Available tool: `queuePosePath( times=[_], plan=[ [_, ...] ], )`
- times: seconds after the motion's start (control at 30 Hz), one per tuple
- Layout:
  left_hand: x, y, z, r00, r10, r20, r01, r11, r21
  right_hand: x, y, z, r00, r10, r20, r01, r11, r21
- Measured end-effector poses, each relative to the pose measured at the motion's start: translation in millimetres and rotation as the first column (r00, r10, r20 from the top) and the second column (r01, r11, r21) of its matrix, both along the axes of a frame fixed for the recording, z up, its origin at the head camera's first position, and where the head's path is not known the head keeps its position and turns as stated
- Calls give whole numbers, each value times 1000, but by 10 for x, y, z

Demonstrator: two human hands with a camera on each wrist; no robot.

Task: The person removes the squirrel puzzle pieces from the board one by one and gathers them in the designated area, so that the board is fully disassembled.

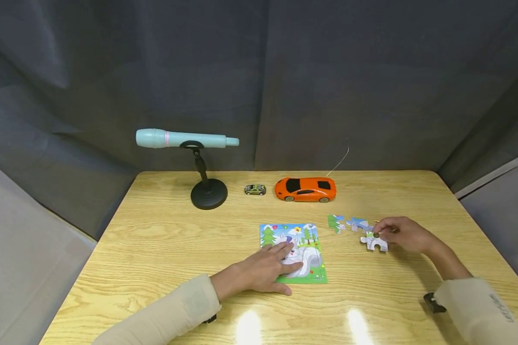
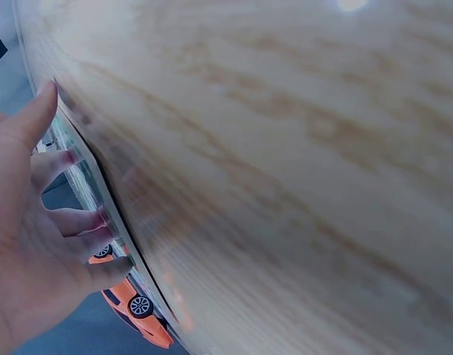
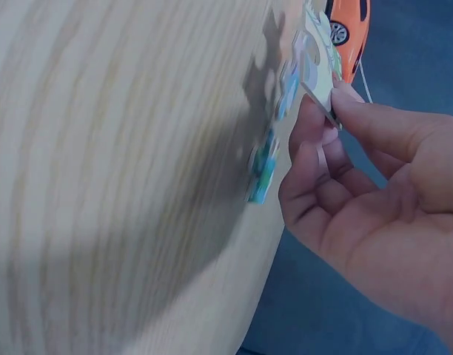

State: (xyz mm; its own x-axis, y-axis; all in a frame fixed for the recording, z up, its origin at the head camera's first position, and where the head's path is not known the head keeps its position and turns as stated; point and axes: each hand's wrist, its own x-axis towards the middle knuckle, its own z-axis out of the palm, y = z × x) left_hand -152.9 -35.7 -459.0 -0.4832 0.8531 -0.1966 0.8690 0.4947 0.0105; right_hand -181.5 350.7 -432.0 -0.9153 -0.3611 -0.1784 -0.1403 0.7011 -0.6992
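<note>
A jigsaw puzzle (image 1: 312, 275) with a white squirrel, trees and flowers lies flat on the wooden table. My left hand (image 1: 265, 269) rests on its left part, fingers spread and straight, covering some of the picture. In the left wrist view those fingers (image 2: 86, 220) touch the puzzle's surface. To the right, my right hand (image 1: 407, 235) pinches a white, grey and green puzzle piece (image 1: 375, 243) between thumb and fingers. The right wrist view has this piece (image 3: 320, 63) tilted above the table. Beyond it lie a green piece (image 1: 335, 223) and a blue piece (image 1: 357, 224), the latter near the right fingertips.
At the back stand an orange toy car (image 1: 305, 189) with a thin wire antenna and a small green-and-dark toy car (image 1: 255, 189). Left of them, a light-blue microphone (image 1: 211, 140) sits on a black stand (image 1: 209, 194). A dark curtain (image 1: 349, 86) hangs behind the table.
</note>
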Motion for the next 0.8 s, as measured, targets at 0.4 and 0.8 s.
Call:
queuePosePath(
  times=[0.4,0.8],
  plan=[
    [-3,-2,-7,1000,3,8,-3,1000,2,22,227,-134,999,-29,38,27,999,36],
    [-8,0,4,1000,9,16,-9,1000,-9,17,323,-164,981,-184,64,177,980,92]
  ],
)
